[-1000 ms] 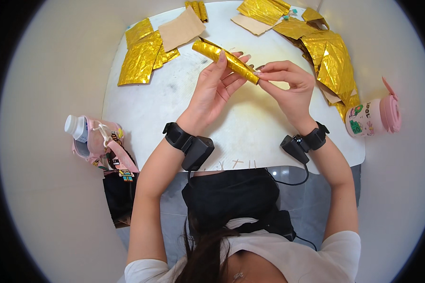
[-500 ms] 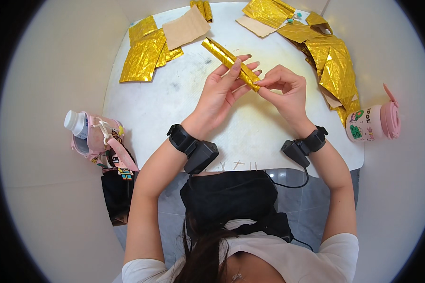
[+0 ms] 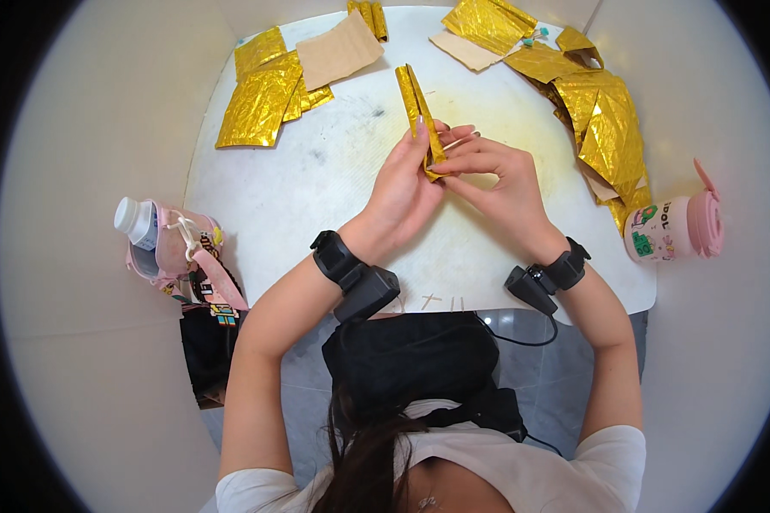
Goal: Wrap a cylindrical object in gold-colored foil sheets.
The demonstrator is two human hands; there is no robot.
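Note:
Above the middle of the white table [image 3: 316,197], both of my hands hold a narrow strip of shiny gold foil paper [image 3: 413,96], folded lengthwise with a slit along it. My left hand [image 3: 402,175] is closed around its lower half, thumb lying on top. The fingers of my right hand [image 3: 500,175] pinch the strip's near end. Part of the strip is hidden by my fingers. Its far end sticks up and slightly left, away from me. Each wrist wears a black strap with a box-shaped device.
Gold foil sheets [image 3: 261,98] and a tan paper piece [image 3: 340,50] lie at the back left, beside gold rolls [image 3: 370,19]. More gold sheets [image 3: 607,120] pile up on the right, near a pink cup [image 3: 676,227]. A pink bag [image 3: 175,244] with a white bottle [image 3: 135,218] stands left.
The gold strip has swung from a left-leaning slant to nearly upright in the picture. My right hand has moved slightly left and down, still pinching the near end.

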